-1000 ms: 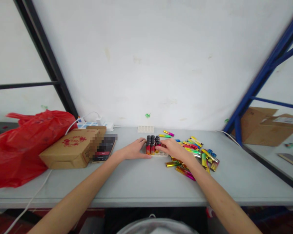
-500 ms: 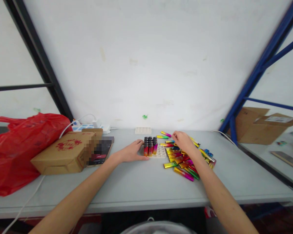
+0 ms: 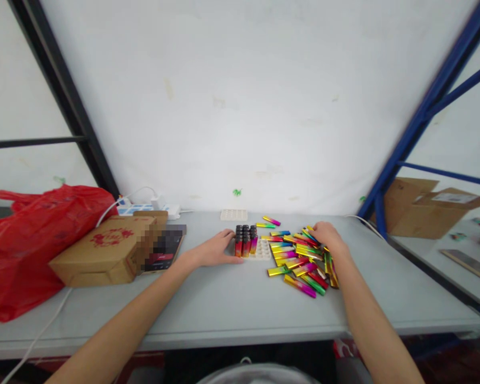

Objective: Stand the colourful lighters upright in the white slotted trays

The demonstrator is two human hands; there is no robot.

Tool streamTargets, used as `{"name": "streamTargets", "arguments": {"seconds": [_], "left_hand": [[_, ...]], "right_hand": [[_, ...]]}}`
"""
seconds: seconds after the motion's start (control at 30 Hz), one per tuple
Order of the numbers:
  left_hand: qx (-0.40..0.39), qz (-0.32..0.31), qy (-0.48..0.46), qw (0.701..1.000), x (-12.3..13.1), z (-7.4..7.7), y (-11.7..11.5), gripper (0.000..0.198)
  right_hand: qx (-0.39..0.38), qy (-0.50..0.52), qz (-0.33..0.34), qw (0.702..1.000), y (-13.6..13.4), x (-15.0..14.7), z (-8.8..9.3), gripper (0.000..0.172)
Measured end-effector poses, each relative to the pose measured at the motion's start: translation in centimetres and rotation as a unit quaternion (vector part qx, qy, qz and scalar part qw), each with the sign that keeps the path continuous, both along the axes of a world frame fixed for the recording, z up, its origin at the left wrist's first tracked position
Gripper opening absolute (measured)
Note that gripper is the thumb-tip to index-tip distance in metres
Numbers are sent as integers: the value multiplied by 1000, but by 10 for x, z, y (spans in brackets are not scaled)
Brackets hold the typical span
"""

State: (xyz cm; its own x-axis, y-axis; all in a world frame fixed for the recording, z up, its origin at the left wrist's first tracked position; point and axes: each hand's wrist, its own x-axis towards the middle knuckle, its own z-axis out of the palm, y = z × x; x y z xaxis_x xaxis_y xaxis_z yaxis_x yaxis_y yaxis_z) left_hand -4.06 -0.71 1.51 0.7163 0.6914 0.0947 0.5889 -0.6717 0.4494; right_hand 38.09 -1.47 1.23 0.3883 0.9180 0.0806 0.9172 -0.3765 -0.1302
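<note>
While upright, lighters [image 3: 246,244] beside left fingers [image 3: 226,234]

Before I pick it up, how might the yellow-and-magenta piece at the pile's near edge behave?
The yellow-and-magenta piece may be slippery, given its glossy metallic finish. It is probably stiff, as its long edges run straight. Lying lengthwise on the table, it seems unlikely to tip if nudged.

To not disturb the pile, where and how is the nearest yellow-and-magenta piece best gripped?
I'd pinch the yellow-and-magenta piece across its middle, probably from the near side: it is long and narrow, and the pile lies beyond it.
</note>
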Motion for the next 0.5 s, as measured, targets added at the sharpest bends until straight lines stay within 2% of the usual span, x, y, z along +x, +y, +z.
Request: {"name": "streamTargets", "arguments": {"seconds": [0.2,0.3,0.4,0.5], "left_hand": [[1,-1,-8,1000,0,2,-2,83],[-2,3,2,1000,1,2,-2,83],[-7,7,17,1000,1,2,-2,85],[-2,0,10,1000,1,1,-1,86]], "right_hand": [[6,10,12,1000,2,3,1,24],[31,8,10,999,3,-2,5,31],[125,13,42,991,2,-12,12,39],[244,54,133,959,-1,-26,18,39]]}}
